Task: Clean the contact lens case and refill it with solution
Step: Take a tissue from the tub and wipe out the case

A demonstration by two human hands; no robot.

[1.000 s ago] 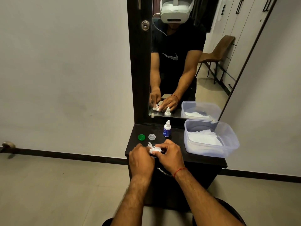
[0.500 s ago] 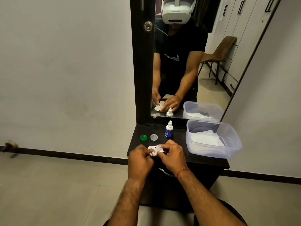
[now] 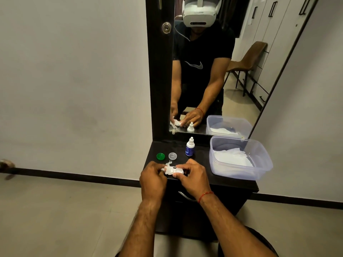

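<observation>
I hold the white contact lens case (image 3: 175, 171) just above the front of the dark cabinet top (image 3: 219, 179). My right hand (image 3: 193, 178) grips the case's right end. My left hand (image 3: 153, 179) pinches a small scrap of white tissue (image 3: 168, 164) against the case's left well. A green cap (image 3: 160, 156) and a clear cap (image 3: 172, 156) lie side by side behind my left hand. The small white solution bottle (image 3: 190, 147) with a blue label stands upright behind the case, cap on.
A clear plastic tub (image 3: 263, 164) holding white tissues sits at the right of the cabinet top. A tall mirror (image 3: 213, 71) rises at the back, reflecting me. A metal drawer handle (image 3: 185, 196) shows below my right wrist. The floor lies to the left.
The view has shifted slightly. My hands stay together over the case, the left one working the tissue against it. The caps, bottle and tub have not moved.
</observation>
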